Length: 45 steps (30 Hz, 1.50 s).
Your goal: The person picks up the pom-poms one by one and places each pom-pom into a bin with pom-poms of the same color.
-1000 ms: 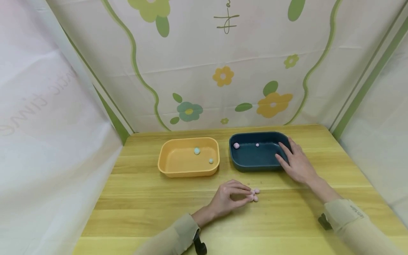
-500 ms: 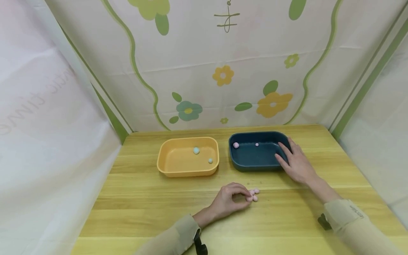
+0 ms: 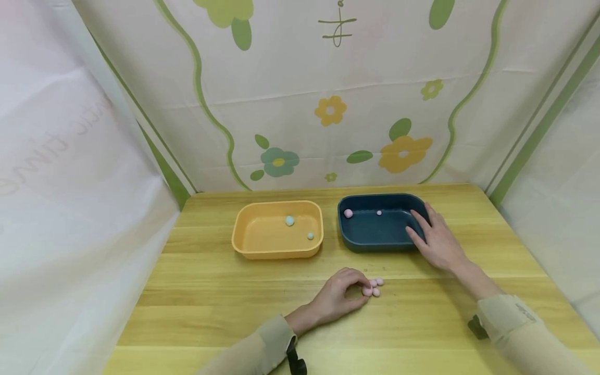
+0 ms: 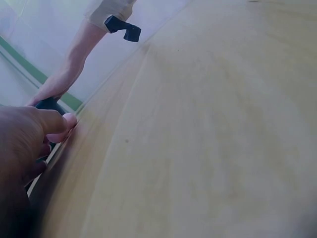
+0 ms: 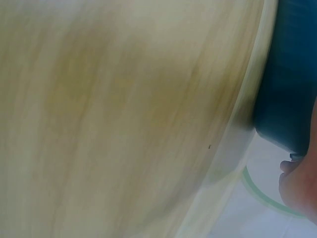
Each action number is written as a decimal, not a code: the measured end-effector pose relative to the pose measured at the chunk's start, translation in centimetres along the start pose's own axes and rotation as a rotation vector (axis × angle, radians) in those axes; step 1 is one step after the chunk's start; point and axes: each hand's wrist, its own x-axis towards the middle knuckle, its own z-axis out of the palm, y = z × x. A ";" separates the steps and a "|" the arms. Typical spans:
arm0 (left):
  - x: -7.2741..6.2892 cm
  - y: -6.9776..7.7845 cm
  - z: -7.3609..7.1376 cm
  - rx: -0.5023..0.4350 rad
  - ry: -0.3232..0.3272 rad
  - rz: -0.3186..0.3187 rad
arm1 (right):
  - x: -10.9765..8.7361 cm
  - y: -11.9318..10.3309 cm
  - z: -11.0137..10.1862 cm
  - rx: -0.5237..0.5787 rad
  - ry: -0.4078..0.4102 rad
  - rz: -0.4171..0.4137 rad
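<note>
In the head view my left hand (image 3: 335, 297) is low over the table, thumb and index finger curled round a small pink ball (image 3: 367, 291). Several more pink balls (image 3: 376, 292) lie close beside it. In the left wrist view, that hand's fingers (image 4: 54, 124) show at the left edge, bent. My right hand (image 3: 440, 245) rests on the right end of a dark blue tray (image 3: 375, 247), fingers spread over its rim, some inside. The right wrist view shows only part of the hand (image 5: 302, 186) beside the tray wall. Two pink balls (image 3: 348, 213) sit in the blue tray.
A yellow tray (image 3: 272, 255) stands left of the blue one, holding two pale green balls (image 3: 289, 221). Both are toward the back of the wooden table (image 3: 211, 312). White cloth (image 3: 281, 67) with printed flowers hangs behind and at the sides.
The left hand's index finger has drawn back slightly and bent round the near pink ball, so more of the cluster shows. The right hand and both trays stay put.
</note>
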 end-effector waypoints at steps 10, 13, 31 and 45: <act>0.4 0.8 -0.6 0.164 0.215 0.224 | -0.1 0.0 -0.2 0.003 -0.002 -0.003; 0.8 1.2 -0.8 0.219 0.248 0.273 | -0.1 -0.1 -0.2 0.000 -0.002 -0.005; 4.5 1.0 -3.1 0.231 0.350 0.317 | -0.1 -0.1 -0.3 0.001 -0.001 0.004; 7.4 -0.2 -3.5 0.235 0.357 0.213 | -0.1 -0.2 -0.1 -0.012 0.013 0.002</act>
